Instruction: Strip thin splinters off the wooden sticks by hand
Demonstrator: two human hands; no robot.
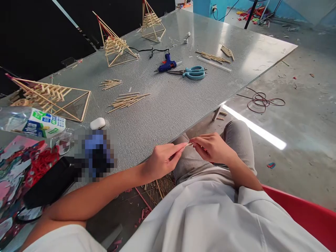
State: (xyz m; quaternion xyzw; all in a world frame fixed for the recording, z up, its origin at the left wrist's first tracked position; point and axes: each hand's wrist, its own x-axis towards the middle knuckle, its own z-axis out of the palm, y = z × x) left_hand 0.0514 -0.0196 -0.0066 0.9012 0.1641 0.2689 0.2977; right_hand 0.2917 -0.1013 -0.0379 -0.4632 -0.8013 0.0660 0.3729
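My left hand [160,161] and right hand [211,147] pinch one thin pale wooden stick [188,144] between fingertips — grey table [168,105] just beyond.

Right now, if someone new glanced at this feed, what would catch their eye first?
Probably the left hand and right hand pinching one thin stick between their fingertips, off the table's near edge above the lap. Next, the stick pyramids along the far left of the grey table, and the blue glue gun beside teal scissors mid-table.
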